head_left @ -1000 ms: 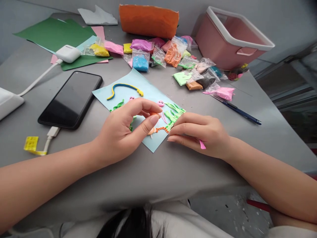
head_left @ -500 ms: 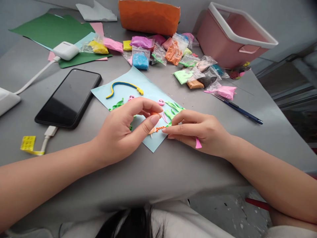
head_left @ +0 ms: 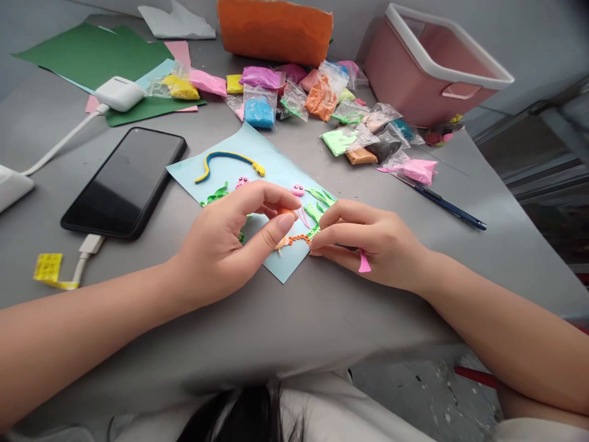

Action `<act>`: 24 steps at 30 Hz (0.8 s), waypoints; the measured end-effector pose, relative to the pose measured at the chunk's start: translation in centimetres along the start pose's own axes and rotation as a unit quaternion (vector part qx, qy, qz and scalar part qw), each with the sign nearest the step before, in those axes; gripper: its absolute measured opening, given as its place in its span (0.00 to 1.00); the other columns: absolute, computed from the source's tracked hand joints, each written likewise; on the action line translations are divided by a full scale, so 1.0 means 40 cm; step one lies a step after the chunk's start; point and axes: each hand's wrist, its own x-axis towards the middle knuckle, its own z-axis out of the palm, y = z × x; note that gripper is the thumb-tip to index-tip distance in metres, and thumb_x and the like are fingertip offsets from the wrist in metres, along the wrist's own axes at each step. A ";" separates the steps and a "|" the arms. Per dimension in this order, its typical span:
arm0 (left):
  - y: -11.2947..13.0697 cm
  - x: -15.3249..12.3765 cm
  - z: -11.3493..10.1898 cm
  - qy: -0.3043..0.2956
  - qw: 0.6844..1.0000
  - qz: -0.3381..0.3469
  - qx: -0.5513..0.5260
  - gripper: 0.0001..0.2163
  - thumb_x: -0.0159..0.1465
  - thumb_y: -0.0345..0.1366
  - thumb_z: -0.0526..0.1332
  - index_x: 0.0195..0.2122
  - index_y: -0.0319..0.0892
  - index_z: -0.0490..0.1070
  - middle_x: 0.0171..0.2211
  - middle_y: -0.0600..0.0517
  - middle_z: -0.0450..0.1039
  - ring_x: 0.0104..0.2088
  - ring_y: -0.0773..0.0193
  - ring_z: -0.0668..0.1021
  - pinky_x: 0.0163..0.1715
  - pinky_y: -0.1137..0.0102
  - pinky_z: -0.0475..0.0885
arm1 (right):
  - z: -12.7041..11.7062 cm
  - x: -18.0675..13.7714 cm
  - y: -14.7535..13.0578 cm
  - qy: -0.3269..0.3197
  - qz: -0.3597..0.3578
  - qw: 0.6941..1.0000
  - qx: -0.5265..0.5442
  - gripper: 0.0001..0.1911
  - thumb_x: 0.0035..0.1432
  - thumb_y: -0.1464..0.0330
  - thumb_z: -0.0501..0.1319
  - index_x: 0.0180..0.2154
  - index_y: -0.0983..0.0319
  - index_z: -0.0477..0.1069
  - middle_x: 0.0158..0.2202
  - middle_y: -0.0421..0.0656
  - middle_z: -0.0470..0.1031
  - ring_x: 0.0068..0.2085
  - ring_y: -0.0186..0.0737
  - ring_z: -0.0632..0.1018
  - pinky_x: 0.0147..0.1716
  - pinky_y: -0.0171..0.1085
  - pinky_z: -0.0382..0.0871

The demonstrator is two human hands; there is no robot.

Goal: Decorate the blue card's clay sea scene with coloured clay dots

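Note:
My left hand (head_left: 239, 236) is over the light blue paper (head_left: 281, 270), thumb and forefinger closed on a small lump of orange clay (head_left: 286, 212). My right hand (head_left: 363, 236) is at the paper's right edge, its fingertips pressed together. A pink clay tool (head_left: 364, 263) is tucked in that hand, and only its flared end shows. Near the right fingertips runs a row of little orange clay rings (head_left: 299, 239). Green clay weeds (head_left: 322, 196), a pink clay jellyfish (head_left: 298, 190) and a yellow-and-blue clay eel (head_left: 230, 156) are also on the sheet. My left hand covers part of the picture.
Several bags of coloured clay (head_left: 260, 113) lie along the back. A pink bin (head_left: 405, 73) and an orange box (head_left: 276, 31) stand behind them. To the left are a phone (head_left: 124, 184), a white charger (head_left: 119, 93) and green paper (head_left: 87, 58). A pen (head_left: 442, 202) lies right.
My right fingertips have drawn back slightly to the right from the orange rings, and more of the row shows. The left hand keeps its pinch on the orange clay.

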 end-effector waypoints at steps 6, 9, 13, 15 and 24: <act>-0.001 0.002 0.002 -0.002 1.000 -0.006 -0.005 0.08 0.70 0.38 0.60 0.46 0.42 0.74 0.44 0.50 0.80 0.40 0.65 0.80 0.43 0.70 0.76 | -0.003 0.002 0.000 0.001 -0.014 1.000 -0.007 0.05 0.62 0.75 0.66 0.39 0.60 0.76 0.35 0.42 0.72 0.31 0.31 0.74 0.30 0.33 0.70; 0.001 0.004 0.003 0.001 1.000 -0.007 -0.006 0.08 0.70 0.38 0.61 0.46 0.41 0.75 0.43 0.50 0.80 0.40 0.65 0.81 0.44 0.70 0.77 | -0.010 -0.002 -0.005 0.050 -0.009 0.998 0.027 0.06 0.68 0.68 0.61 0.39 0.59 0.77 0.35 0.43 0.73 0.32 0.34 0.75 0.32 0.36 0.71; 0.008 0.004 0.003 -0.003 1.000 0.001 0.014 0.07 0.70 0.36 0.60 0.45 0.40 0.75 0.42 0.50 0.81 0.40 0.66 0.81 0.44 0.71 0.77 | -0.023 -0.011 -0.016 0.135 0.050 0.984 0.109 0.30 0.75 0.53 0.43 0.36 0.58 0.79 0.38 0.46 0.74 0.37 0.40 0.77 0.38 0.43 0.71; 0.012 0.004 0.004 -0.008 1.000 0.005 0.018 0.07 0.70 0.35 0.60 0.46 0.40 0.74 0.41 0.50 0.81 0.39 0.66 0.82 0.43 0.71 0.77 | -0.025 -0.013 -0.020 0.132 0.073 0.978 0.145 0.36 0.72 0.46 0.39 0.35 0.59 0.78 0.36 0.45 0.75 0.35 0.40 0.77 0.36 0.43 0.70; 0.015 0.004 0.003 -0.017 0.999 0.007 0.033 0.07 0.70 0.36 0.60 0.44 0.40 0.74 0.40 0.50 0.82 0.36 0.66 0.84 0.39 0.71 0.79 | -0.019 -0.003 -0.020 0.057 0.043 0.989 0.131 0.28 0.75 0.53 0.44 0.32 0.61 0.72 0.28 0.43 0.77 0.30 0.35 0.78 0.29 0.36 0.70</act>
